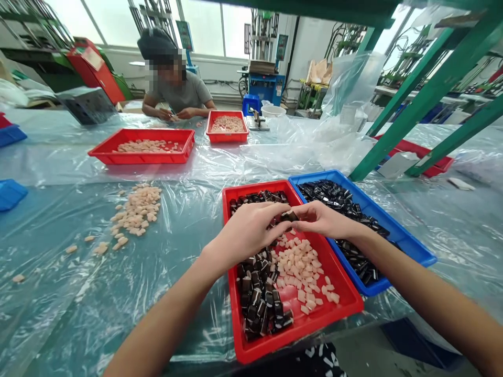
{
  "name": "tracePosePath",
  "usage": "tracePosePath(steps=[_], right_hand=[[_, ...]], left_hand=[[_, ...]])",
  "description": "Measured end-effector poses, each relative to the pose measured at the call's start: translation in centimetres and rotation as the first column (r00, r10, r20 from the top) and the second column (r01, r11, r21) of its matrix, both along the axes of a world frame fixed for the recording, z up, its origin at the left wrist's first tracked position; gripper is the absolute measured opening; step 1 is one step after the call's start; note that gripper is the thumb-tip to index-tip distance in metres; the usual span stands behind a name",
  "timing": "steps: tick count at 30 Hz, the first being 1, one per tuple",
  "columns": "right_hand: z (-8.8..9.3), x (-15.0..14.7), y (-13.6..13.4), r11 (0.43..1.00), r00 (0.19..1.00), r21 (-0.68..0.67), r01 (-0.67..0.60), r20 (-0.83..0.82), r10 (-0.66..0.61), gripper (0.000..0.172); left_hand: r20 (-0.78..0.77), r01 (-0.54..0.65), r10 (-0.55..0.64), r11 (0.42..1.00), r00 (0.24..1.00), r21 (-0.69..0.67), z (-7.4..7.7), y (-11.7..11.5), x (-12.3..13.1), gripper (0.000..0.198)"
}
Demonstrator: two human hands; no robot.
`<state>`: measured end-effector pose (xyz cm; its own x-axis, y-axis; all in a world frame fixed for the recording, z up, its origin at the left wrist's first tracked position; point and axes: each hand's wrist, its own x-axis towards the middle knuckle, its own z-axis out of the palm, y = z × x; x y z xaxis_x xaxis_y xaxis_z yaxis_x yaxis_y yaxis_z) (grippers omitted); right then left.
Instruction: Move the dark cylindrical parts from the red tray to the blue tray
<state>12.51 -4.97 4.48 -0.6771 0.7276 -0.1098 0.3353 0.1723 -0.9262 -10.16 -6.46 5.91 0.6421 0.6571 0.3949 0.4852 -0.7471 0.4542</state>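
The left hand [245, 234] and right hand [324, 220] are meeting above the far half of a red tray [302, 330], fingers curled and nearly closed, pinching one dark block [290, 215] between them. Its long axis is lying roughly crosswise, slightly tilted; which way it points I cannot tell. Below, dark blocks [257, 293] are lining the tray's left side, beside pale pieces [298, 275]. Just right, one blue tray [408, 246] is holding more dark blocks. Across the plastic-covered table [118, 293], one co-worker [183, 94] is sitting behind two more red trays [141, 146] [227, 125].
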Motion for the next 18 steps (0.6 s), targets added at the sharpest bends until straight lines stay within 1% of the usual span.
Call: tracePosePath(steps=[2, 3, 5, 7, 9, 11, 14, 16, 18], right_hand=[[-0.6, -0.4, 0.4, 1.0, 0.998, -0.007, 0.013, -0.064, -0.013, 0.033], [-0.9, -0.7, 0.6, 1.0, 0.995, -0.002, 0.031, -0.098, -0.031, 0.033], [-1.4, -1.3, 0.9, 0.995, 0.977, -0.003, 0.098, -0.189, -0.097, 0.035], [-1.8, -1.9, 1.3, 0.982, 0.936, -0.024, 0.188, -0.3, -0.186, 0.037], [-2.1, -2.6, 1.5, 0.967, 0.889, -0.055, 0.25, -0.382, -0.251, 0.037], [-2.5, -3.2, 1.4, 0.961, 0.863, -0.075, 0.266, -0.426, -0.272, 0.037], [-3.2, -3.7, 1.0, 0.964, 0.836, -0.102, 0.244, -0.481, -0.263, 0.034], [-3.7, -3.7, 0.8, 0.963, 0.816, -0.123, 0.241, -0.511, -0.27, 0.03], [-4.1, -3.6, 0.5, 0.959, 0.813, -0.148, 0.241, -0.509, -0.283, 0.027]], left_hand=[[0.041, -0.02, 0.021, 1.0, 0.999, -0.021, -0.3, 0.3, -0.1, 0.017], [0.076, -0.05, 0.053, 0.998, 0.996, -0.044, -0.3, 0.4, -0.1, 0.015], [0.173, -0.14, 0.159, 0.983, 0.972, -0.119, -0.3, 0.6, -0.2, 0.011], [0.296, -0.203, 0.27, 0.95, 0.916, -0.239, -0.2, 0.8, -0.2, 0.008], [0.397, -0.188, 0.344, 0.905, 0.851, -0.381, -0.3, 0.9, 0.1, 0.009], [0.461, -0.155, 0.404, 0.859, 0.79, -0.489, -0.6, 1.0, 0.5, 0.013], [0.495, -0.167, 0.478, 0.82, 0.725, -0.548, -1.4, 1.3, 1.2, 0.017], [0.478, -0.18, 0.492, 0.81, 0.728, -0.558, -2.0, 1.4, 1.6, 0.018], [0.434, -0.187, 0.485, 0.802, 0.759, -0.568, -2.6, 1.5, 2.1, 0.019]])
